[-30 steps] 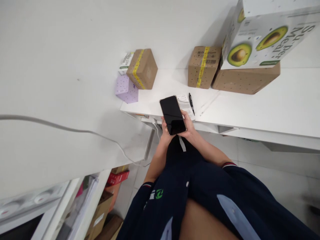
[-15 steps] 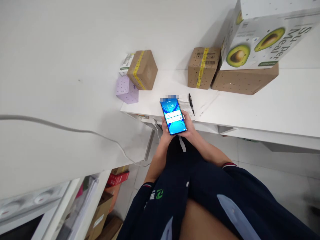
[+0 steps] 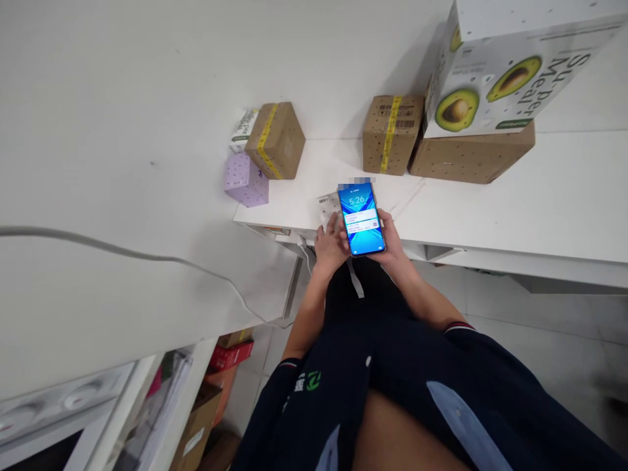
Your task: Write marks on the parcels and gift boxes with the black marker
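A smartphone (image 3: 363, 219) with a lit blue lock screen reading 5:26 is in my right hand (image 3: 392, 243), whose fingers wrap its right edge and lower corner. Left of the phone, my left hand (image 3: 331, 247) has its fingers apart; one finger is close to the phone's left edge, and I cannot tell if it touches. Just beyond these fingertips lies a small white printed sheet (image 3: 328, 207) with a barcode, partly covered by the phone and fingers. Under both hands is the front edge of a white desk (image 3: 490, 216).
A taped brown box (image 3: 282, 140) and a lilac box (image 3: 245, 183) stand at back left. Another taped box (image 3: 395, 134) is at back right, beside a large brown box (image 3: 471, 160) under a white avocado-printed box (image 3: 510, 78). A white cable (image 3: 147, 252) runs across the left.
The phone has shifted right with my right hand. My left hand has come off it and spread toward the printed sheet. The pen seen earlier is now hidden.
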The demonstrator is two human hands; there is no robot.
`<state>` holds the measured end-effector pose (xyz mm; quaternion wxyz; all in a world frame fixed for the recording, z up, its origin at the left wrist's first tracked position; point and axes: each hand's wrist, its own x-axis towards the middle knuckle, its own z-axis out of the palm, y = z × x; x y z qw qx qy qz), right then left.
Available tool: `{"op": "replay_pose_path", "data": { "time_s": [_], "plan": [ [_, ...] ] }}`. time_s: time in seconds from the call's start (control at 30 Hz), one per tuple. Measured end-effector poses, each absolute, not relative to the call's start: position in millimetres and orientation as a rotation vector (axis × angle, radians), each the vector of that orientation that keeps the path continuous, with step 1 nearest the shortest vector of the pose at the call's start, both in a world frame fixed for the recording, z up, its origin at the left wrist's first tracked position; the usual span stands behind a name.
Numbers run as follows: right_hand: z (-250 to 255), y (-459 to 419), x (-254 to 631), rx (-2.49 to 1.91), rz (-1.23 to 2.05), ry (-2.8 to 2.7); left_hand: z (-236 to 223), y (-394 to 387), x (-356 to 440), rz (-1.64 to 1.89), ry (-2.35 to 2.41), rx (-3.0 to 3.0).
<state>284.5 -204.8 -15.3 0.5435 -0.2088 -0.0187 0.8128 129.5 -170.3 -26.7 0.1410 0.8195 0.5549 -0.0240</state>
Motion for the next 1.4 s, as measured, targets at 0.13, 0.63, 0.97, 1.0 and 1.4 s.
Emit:
{"op": "replay_pose_path", "data": {
  "time_s": [0.13,0.63,0.97,1.0,1.4],
  "plan": [
    [-25.0,-220.5,328.3,-0.984,1.547,-0.283,-17.1,-166.0,130.0,-0.073,1.574,2.329],
    [-81.2,-231.6,396.6,-2.621,0.227,-1.246,-28.2,-129.9,112.0,0.078,1.849,2.137],
    [-108.3,-197.0,359.0,-2.088,0.300,-1.602,-45.3,-50.0,135.5,0.228,1.825,1.889],
    [-110.4,-192.3,352.2,-2.031,0.343,-1.632,-47.5,-40.2,140.2,0.244,1.811,1.881],
    [-115.7,-186.6,330.1,-2.027,0.359,-1.858,-71.1,54.6,198.7,0.394,1.660,1.762]
  ]
}}
